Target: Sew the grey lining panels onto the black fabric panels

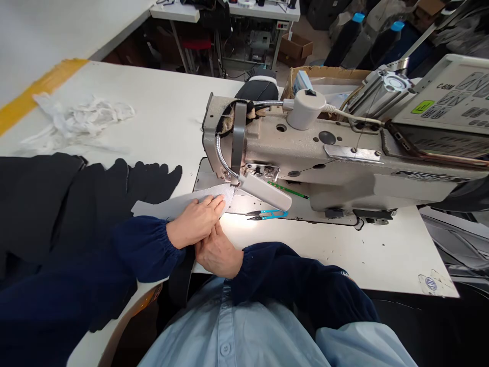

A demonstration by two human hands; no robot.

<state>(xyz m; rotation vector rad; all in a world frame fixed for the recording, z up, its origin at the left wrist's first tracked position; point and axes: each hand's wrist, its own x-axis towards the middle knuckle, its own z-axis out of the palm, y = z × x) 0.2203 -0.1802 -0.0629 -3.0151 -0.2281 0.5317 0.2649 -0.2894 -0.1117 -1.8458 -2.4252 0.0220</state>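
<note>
My left hand (198,220) lies flat, fingers stretched out, pressing a pale grey fabric piece (171,205) onto the table in front of the sewing machine (324,153). The fabric's tip reaches under the machine's lamp bar (263,192), near the needle area. My right hand (217,252) sits just below and against the left one at the table's front edge, fingers curled; what they hold is hidden. Both arms wear dark blue sleeves.
A pile of black fabric pieces (76,199) lies at the left. White scraps (80,117) lie farther back on the white table (160,112). Blue-handled snips (267,214) rest on the machine bed. A control panel (446,97) stands at the right.
</note>
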